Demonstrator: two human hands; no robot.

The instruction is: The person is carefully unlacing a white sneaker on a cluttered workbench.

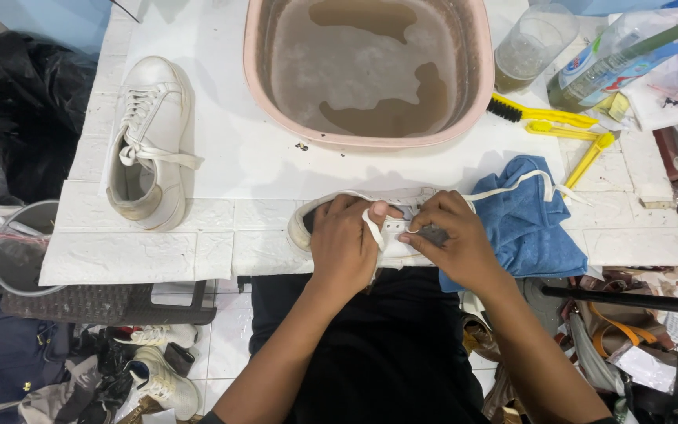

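A white brick-patterned tabletop (158, 259) stands over a pale tiled floor (225, 361), with a light blue wall (49, 20) behind.

A makeshift shoe-cleaning workspace, likely in a home; a white tabletop (237, 157) carries a pink basin (370, 137) of murky brown water, yellow brushes (551, 119), a plastic cup (531, 43) and a bottle of cleaning liquid (606, 67); one white sneaker (151, 141) waits beside it; more shoes (158, 369), bags and clutter crowd the tiled floor (225, 330) below.
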